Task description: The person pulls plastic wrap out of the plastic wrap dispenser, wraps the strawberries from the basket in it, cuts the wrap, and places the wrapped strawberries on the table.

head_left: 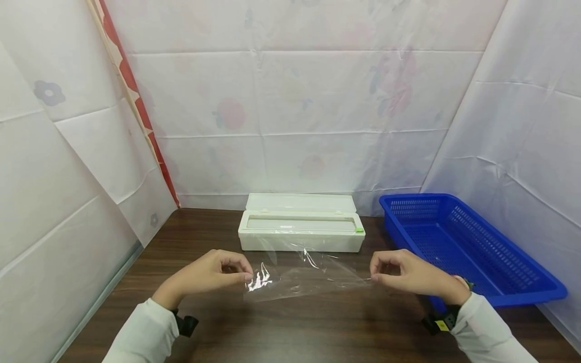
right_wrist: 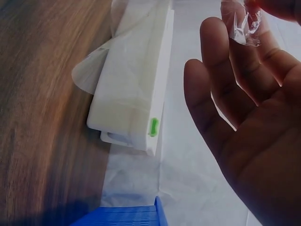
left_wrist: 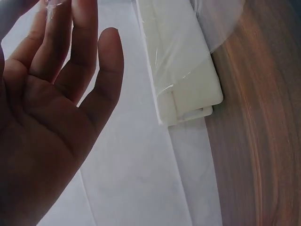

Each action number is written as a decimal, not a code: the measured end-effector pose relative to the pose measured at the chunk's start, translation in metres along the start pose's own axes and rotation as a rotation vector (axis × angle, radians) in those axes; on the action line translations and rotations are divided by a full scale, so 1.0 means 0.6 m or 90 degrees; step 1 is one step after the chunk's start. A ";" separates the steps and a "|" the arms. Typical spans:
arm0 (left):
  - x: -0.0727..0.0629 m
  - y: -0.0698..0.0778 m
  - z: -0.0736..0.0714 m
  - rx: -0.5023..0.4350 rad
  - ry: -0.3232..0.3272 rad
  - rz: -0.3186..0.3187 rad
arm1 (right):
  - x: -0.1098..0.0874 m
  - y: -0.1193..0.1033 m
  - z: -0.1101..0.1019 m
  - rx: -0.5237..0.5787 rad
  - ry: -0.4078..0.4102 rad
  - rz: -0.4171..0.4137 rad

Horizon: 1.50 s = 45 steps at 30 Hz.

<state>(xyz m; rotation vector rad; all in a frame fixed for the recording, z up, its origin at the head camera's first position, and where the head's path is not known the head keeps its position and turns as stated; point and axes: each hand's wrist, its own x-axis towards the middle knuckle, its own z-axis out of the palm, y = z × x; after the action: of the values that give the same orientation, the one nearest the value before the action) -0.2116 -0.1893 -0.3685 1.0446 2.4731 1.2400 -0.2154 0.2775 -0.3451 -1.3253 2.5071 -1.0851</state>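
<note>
A clear sheet of plastic wrap (head_left: 301, 280) stretches between both hands above the table. My left hand (head_left: 211, 272) pinches its left edge between thumb and fingers, while my right hand (head_left: 410, 272) pinches the right edge. In the right wrist view a crumpled bit of the wrap (right_wrist: 244, 28) shows at the fingertips. Just behind the sheet stands a white plastic wrap dispenser box (head_left: 301, 241), its lid (head_left: 300, 202) raised at the back. A small green slider (head_left: 359, 230) sits at the box's right end. The wrap partly overlaps the box's front in the head view.
A blue plastic basket (head_left: 501, 297) with slotted walls stands on the right, close to my right forearm. The dark wooden table (head_left: 290, 333) lies beneath. White patterned sheeting (head_left: 295, 101) hangs behind and at both sides.
</note>
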 end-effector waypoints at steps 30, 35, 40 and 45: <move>-0.005 -0.026 0.047 0.004 -0.160 -0.034 | -0.002 0.040 0.084 0.053 -0.140 0.034; -0.005 -0.034 0.059 -0.016 -0.184 -0.036 | -0.002 0.043 0.090 0.061 -0.157 0.046; -0.006 -0.036 0.063 -0.032 -0.191 -0.036 | -0.002 0.043 0.094 0.067 -0.166 0.056; -0.008 -0.034 0.061 -0.052 -0.200 -0.039 | -0.004 0.044 0.096 0.083 -0.178 0.061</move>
<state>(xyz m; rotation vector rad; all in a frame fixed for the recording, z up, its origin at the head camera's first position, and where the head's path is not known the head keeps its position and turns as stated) -0.2024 -0.1777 -0.4080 1.0446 2.1829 1.0569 -0.2090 0.2576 -0.4048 -1.2141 2.2327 -0.9520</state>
